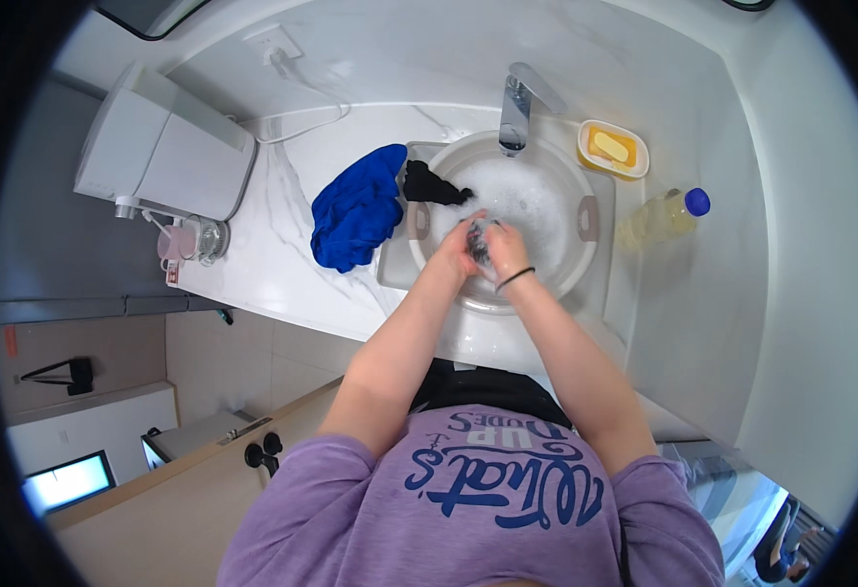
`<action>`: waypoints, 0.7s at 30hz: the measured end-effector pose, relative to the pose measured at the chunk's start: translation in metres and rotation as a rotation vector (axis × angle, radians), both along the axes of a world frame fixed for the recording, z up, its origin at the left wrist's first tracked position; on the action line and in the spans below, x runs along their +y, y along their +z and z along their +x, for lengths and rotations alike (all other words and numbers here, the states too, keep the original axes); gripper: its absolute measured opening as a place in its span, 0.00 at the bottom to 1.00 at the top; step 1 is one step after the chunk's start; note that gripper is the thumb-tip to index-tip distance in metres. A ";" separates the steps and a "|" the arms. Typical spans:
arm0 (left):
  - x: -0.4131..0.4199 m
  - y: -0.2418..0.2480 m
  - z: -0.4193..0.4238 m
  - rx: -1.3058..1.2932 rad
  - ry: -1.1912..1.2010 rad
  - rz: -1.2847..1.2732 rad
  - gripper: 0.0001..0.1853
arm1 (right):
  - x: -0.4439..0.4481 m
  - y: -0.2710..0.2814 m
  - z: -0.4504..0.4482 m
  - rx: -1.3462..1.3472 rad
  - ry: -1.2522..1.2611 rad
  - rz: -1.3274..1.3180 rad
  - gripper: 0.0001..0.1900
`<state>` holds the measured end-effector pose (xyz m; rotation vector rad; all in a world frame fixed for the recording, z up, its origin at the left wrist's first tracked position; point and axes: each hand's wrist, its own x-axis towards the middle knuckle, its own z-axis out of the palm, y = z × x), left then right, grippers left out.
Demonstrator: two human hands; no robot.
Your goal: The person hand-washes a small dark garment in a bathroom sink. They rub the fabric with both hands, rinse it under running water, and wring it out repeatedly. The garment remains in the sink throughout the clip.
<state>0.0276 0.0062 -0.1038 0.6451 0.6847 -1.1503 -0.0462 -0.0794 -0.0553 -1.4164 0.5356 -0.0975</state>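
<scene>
Over a round white basin (581, 258) of sudsy water (520, 183), my left hand (458, 248) and my right hand (508, 251) press a soapy dark cloth (479, 242) between them. Most of that cloth is hidden by fingers and foam. A black cloth (431, 183) hangs across the basin's left rim, its lower end reaching the suds. Left of it, a crumpled blue cloth (359, 209) lies on the marbled counter, at the edge of the sink (393, 268) in which the basin sits. A dark band circles my right wrist.
A chrome faucet (515, 117) stands behind the basin. To the right are a soap dish (583, 158) with a pale bar (611, 147) and a blue-capped bottle (660, 218) of yellowish liquid. A white appliance (186, 158) and a glass container (213, 241) stand far left.
</scene>
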 end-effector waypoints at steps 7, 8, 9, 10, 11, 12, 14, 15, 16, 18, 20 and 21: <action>-0.005 -0.003 0.009 -0.274 0.143 0.014 0.18 | 0.005 0.047 -0.004 -0.066 0.200 -0.910 0.21; -0.010 0.005 0.006 -0.289 0.187 0.014 0.19 | -0.003 0.046 -0.001 -0.012 0.226 -0.974 0.22; -0.022 0.014 0.001 -0.327 0.273 0.111 0.21 | -0.012 0.043 0.003 0.057 0.259 -1.042 0.22; -0.025 0.025 -0.001 -0.341 0.332 0.127 0.22 | -0.020 0.038 0.007 0.156 0.263 -1.092 0.24; -0.030 0.036 -0.004 -0.358 0.323 0.264 0.23 | -0.030 0.032 0.011 0.197 0.288 -1.116 0.25; -0.031 0.046 -0.005 -0.349 0.287 0.323 0.23 | -0.041 0.025 0.014 0.225 0.305 -1.145 0.25; -0.029 0.062 -0.007 -0.363 0.283 0.325 0.20 | -0.061 0.014 0.025 0.290 0.338 -1.161 0.23; -0.025 0.067 -0.008 -0.373 0.268 0.348 0.21 | -0.068 0.010 0.032 0.327 0.353 -1.149 0.21; -0.021 0.069 -0.010 -0.383 0.252 0.367 0.21 | -0.077 0.008 0.038 0.330 0.403 -1.118 0.19; -0.009 0.065 -0.013 -0.549 0.092 0.475 0.23 | -0.083 0.005 0.042 0.394 0.185 -1.070 0.16; -0.002 0.053 -0.018 -0.928 -0.100 0.933 0.25 | -0.078 0.006 0.040 0.448 0.071 -0.905 0.17; 0.000 0.046 -0.022 -1.090 -0.248 1.178 0.27 | -0.074 0.008 0.038 0.479 0.241 -0.996 0.18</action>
